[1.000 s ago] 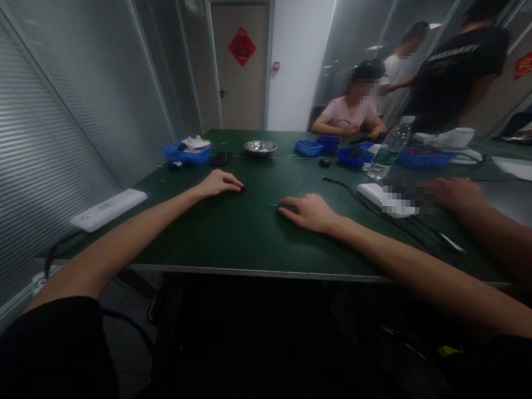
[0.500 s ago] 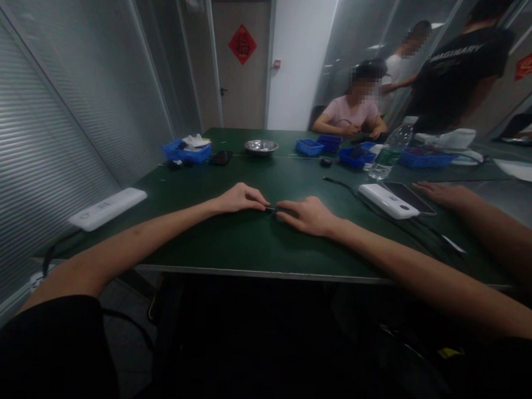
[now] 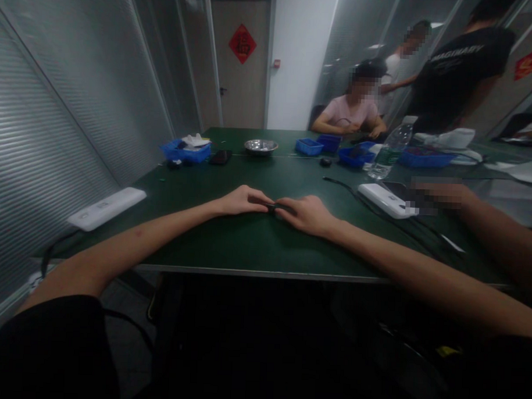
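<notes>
My left hand (image 3: 245,200) and my right hand (image 3: 307,214) meet fingertip to fingertip just over the green table (image 3: 229,245). Between them is a small dark piece (image 3: 271,208), mostly covered by the fingers; its kind cannot be made out. The left thumb and fingers pinch it from the left side. From the right, the right thumb and fingers close on its other end. Both forearms reach in from the near edge of the table.
A white power bank (image 3: 108,208) lies at left, another white power bank (image 3: 386,201) with cables at right. A co-worker's hand (image 3: 441,193) is beside it. Farther back are a metal bowl (image 3: 261,153), a blue bin (image 3: 198,155), a black phone (image 3: 221,157) and a water bottle (image 3: 390,151).
My left fingertips have shifted slightly right, closing the gap to my right fingers, so less of the dark piece shows. The co-worker's hand has moved left over the phone.
</notes>
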`<state>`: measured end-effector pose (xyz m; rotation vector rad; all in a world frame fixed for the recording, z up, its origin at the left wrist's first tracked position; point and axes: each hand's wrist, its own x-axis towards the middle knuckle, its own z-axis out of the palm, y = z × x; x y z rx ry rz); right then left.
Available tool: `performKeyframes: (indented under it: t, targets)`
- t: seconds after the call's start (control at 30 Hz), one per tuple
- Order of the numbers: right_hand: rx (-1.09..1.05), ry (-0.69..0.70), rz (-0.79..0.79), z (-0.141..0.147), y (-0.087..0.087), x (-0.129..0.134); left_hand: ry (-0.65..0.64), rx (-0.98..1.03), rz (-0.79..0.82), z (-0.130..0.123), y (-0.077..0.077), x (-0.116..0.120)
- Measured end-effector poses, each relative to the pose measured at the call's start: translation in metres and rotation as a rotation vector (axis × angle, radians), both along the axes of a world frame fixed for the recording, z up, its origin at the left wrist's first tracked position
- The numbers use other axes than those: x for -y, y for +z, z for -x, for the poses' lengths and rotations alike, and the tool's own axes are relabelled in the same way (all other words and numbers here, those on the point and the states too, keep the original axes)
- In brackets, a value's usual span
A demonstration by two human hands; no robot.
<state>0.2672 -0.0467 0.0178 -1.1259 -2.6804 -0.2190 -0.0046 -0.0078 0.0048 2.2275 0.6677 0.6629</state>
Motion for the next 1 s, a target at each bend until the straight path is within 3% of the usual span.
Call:
performKeyframes:
  t: [0.2,0.43,0.57,0.73,1.0]
  targets:
    - [0.019,-0.029,0.005,0.001,0.002,0.000,0.034,-0.085,-0.134,0.004,-0.001,-0.006]
    - [0.024,-0.054,0.012,-0.002,0.003,-0.005,0.047,-0.142,-0.146,0.010,0.002,-0.013]
    - [0.023,-0.068,0.025,-0.005,0.003,-0.007,0.131,-0.161,-0.119,0.024,0.000,-0.027]
    - [0.018,-0.060,0.035,-0.009,0.002,-0.010,0.332,-0.189,-0.103,0.065,-0.005,-0.059]
    - [0.000,-0.040,0.046,-0.009,-0.001,-0.011,0.808,-0.255,-0.224,0.164,-0.011,-0.099]
